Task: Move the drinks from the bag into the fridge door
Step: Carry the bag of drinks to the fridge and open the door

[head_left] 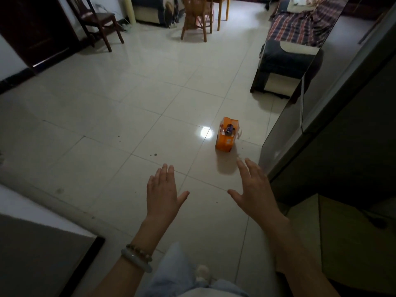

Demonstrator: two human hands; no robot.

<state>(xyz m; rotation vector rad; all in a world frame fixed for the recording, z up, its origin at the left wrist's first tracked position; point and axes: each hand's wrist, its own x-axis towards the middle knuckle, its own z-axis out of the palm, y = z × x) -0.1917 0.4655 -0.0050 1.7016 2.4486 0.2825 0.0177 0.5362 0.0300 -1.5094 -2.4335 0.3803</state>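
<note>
An orange bag (pixel 227 138) stands open on the tiled floor, a little ahead and to the right. Inside its mouth I make out the top of a dark drink can (pixel 229 129). The fridge (pixel 334 116) rises along the right edge with its dark glossy door shut. My left hand (pixel 164 192) and my right hand (pixel 254 189) are both held out flat, palms down, fingers spread, holding nothing. The right hand is nearer the bag, its fingertips just short of the bag's shadow.
A dark wooden chair (pixel 96 20) stands at the far left and a wicker chair (pixel 197 18) by a table at the back. A sofa with a plaid cover (pixel 297 33) sits at the far right. A grey countertop corner (pixel 42 251) lies lower left.
</note>
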